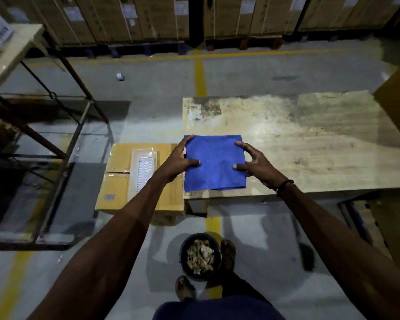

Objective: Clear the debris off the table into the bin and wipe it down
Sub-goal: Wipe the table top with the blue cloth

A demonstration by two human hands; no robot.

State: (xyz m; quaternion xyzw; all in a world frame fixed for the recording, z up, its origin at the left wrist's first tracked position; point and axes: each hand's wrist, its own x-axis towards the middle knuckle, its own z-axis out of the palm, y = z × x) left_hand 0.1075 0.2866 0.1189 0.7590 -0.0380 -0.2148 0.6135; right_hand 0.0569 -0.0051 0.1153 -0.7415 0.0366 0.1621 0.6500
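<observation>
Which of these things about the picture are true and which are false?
1. The folded blue cloth lies on the near left corner of the worn wooden table. True.
2. Only one of the hands touches the cloth. False: the left hand and the right hand both hold its sides.
3. The round black bin stands on the table. False: it stands on the floor by the person's feet.
4. The bin holds crumpled scraps. True.
5. A brown cardboard box sits left of the table. True.
</observation>
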